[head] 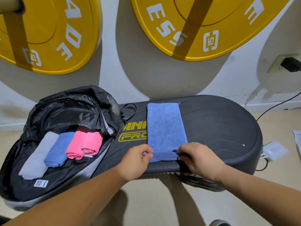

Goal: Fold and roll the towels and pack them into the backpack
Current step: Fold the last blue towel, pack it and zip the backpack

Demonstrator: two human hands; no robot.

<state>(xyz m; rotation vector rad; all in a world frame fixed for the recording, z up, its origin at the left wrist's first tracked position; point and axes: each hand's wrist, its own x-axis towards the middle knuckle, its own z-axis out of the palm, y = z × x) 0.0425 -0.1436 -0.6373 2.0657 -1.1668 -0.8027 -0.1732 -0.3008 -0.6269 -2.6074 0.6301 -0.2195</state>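
Note:
A blue towel (165, 126), folded into a long strip, lies on a black oval platform (219, 128). Its near end is turned up into a small roll. My left hand (136, 160) pinches the left side of that roll and my right hand (197, 158) pinches the right side. To the left an open black backpack (53, 115) lies flat. Inside it, side by side, rest a grey rolled towel (38, 155), a blue rolled towel (59, 148) and two pink rolled towels (84, 145).
Two big yellow weight plates (195, 26) hang on the white wall behind. A black plug sits in a wall socket (290, 64) at right, with a cable running down to the floor. A white adapter (273, 151) lies beside the platform.

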